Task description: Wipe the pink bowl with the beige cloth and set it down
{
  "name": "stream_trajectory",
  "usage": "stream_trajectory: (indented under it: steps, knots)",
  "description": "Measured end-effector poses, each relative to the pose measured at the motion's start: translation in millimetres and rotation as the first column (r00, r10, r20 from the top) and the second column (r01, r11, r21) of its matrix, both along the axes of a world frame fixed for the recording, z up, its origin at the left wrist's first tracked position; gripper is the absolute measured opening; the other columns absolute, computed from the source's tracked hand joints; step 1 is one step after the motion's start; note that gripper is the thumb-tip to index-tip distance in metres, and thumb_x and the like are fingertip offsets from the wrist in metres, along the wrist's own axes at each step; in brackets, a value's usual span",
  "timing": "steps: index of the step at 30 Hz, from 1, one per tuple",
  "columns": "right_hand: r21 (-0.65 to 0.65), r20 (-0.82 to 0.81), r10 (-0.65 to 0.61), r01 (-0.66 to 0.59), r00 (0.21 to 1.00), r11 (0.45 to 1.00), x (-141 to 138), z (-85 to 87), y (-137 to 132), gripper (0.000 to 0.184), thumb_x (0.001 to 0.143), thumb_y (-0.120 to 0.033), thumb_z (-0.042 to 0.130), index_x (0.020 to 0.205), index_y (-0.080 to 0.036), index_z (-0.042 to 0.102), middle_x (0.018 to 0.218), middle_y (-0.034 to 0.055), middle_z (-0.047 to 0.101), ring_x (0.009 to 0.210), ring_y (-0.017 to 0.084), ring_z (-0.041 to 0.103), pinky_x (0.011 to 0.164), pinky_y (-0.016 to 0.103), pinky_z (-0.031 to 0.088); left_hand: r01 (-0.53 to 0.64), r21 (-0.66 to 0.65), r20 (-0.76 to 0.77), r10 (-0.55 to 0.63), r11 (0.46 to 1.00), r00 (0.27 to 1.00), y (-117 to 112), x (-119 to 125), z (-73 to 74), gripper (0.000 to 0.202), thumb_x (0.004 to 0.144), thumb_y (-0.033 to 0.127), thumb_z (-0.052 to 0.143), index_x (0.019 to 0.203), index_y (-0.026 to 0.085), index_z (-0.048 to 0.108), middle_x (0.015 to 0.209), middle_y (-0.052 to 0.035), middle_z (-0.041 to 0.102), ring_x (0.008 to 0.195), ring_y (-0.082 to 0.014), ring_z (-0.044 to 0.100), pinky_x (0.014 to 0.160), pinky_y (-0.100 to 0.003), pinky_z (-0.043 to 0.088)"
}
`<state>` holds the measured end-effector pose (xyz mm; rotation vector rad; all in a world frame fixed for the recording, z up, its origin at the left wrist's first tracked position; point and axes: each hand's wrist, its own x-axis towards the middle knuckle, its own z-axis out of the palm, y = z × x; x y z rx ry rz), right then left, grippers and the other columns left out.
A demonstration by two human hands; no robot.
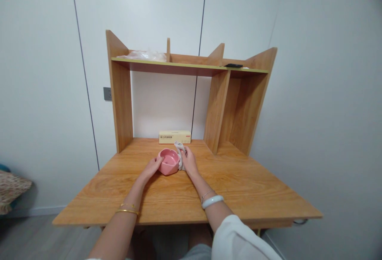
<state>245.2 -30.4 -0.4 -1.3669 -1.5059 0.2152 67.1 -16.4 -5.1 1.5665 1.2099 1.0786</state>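
A pink faceted bowl (pixel 168 167), perhaps an ashtray, is tilted a little towards me over the middle of the desk. My left hand (pixel 153 167) grips its left side, with the thumb over the rim. On the other side, my right hand (pixel 188 160) is closed on a pale grey cloth (pixel 180 157), which lies against the bowl's right outer wall. Part of the cloth sticks up above my fingers. Whether the bowl's base touches the desk, I cannot tell.
Behind the bowl, a cream box (pixel 174 137) lies on the wooden desk (pixel 253 188). A wooden shelf unit (pixel 219 110) rises at the back. Its upper board carries a clear plastic bag (pixel 146 55) and a flat black object (pixel 233 65). A wall socket (pixel 107 93) is at left.
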Motion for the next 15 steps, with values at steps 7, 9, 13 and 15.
stream_trajectory:
  steps: [7, 9, 13, 15]
  knots:
    - [0.179, 0.083, 0.017, -0.032, 0.996, 0.983, -9, 9.1, -11, 0.026, 0.08, -0.024, 0.042, 0.101, -0.019, 0.057, 0.098, 0.0065, 0.058, 0.093, 0.018, 0.049, 0.084, 0.029, 0.037, -0.202, 0.084, 0.02, 0.201, 0.976, 0.979, -9, 4, 4.9, 0.041, 0.074, 0.041, 0.051, 0.1, 0.009, 0.055, 0.089, -0.0138, 0.067, 0.082, -0.0217, 0.062, 0.075, -0.032, 0.046]
    - [0.151, 0.172, 0.056, -0.082, 0.984, 0.985, -14, 9.9, -15, 0.025, 0.08, -0.026, 0.045, 0.1, -0.02, 0.059, 0.097, 0.0056, 0.058, 0.094, 0.019, 0.049, 0.085, 0.03, 0.036, -0.292, 0.168, 0.016, 0.294, 0.941, 0.956, -9, 2, 7.0, 0.044, 0.072, 0.04, 0.054, 0.105, 0.01, 0.053, 0.099, -0.0153, 0.064, 0.09, -0.0222, 0.061, 0.078, -0.032, 0.046]
    - [0.078, 0.248, 0.102, -0.125, 0.963, 0.989, -21, 8.6, -16, 0.023, 0.081, -0.035, 0.047, 0.089, -0.021, 0.063, 0.09, 0.0049, 0.058, 0.09, 0.018, 0.05, 0.082, 0.029, 0.036, -0.366, 0.301, -0.004, 0.385, 0.881, 0.923, -9, 0, 7.7, 0.052, 0.07, 0.04, 0.058, 0.112, 0.01, 0.05, 0.111, -0.017, 0.058, 0.103, -0.0242, 0.055, 0.085, -0.033, 0.044]
    - [0.05, 0.239, 0.08, -0.094, 0.968, 0.994, -21, 7.8, -15, 0.025, 0.083, -0.036, 0.044, 0.086, -0.021, 0.063, 0.086, 0.0045, 0.059, 0.086, 0.017, 0.051, 0.079, 0.028, 0.036, -0.358, 0.348, -0.023, 0.39, 0.866, 0.92, -10, 1, 7.9, 0.052, 0.07, 0.04, 0.058, 0.113, 0.011, 0.05, 0.112, -0.0158, 0.057, 0.105, -0.0243, 0.054, 0.088, -0.034, 0.042]
